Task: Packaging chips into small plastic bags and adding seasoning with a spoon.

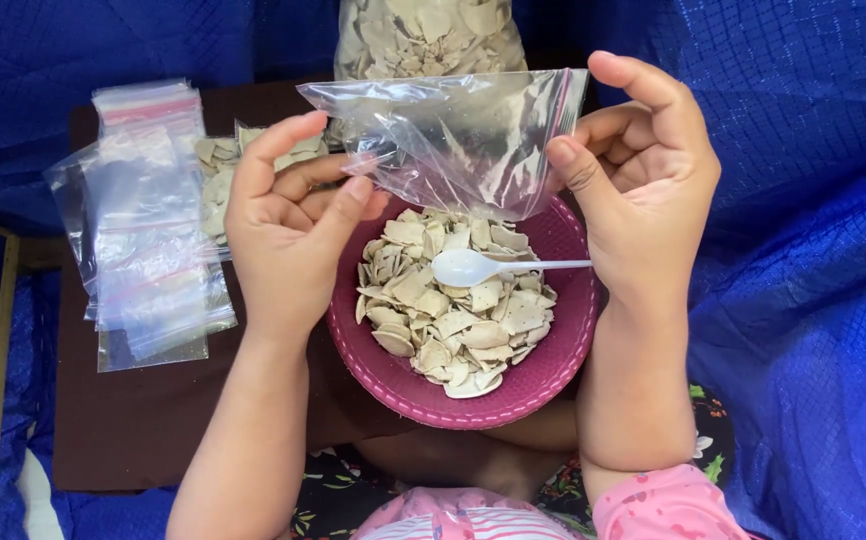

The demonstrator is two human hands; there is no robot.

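A clear bag [453,140], seemingly empty, is pinched at its edges by the left hand [288,225] and right hand [643,170] above a purple bowl [543,385] of chips [453,320]. A white spoon [468,267] lies unused on them; filling appears not yet begun. Spare bags [143,230] are stacked on the surface [133,430].

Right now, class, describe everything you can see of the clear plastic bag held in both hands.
The clear plastic bag is small, thin, see-through and crinkled, with a coloured strip along its zip edge at the right. It looks empty. The left hand pinches its left corner and the right hand its right edge, holding it stretched above the purple bowl of pale chips.
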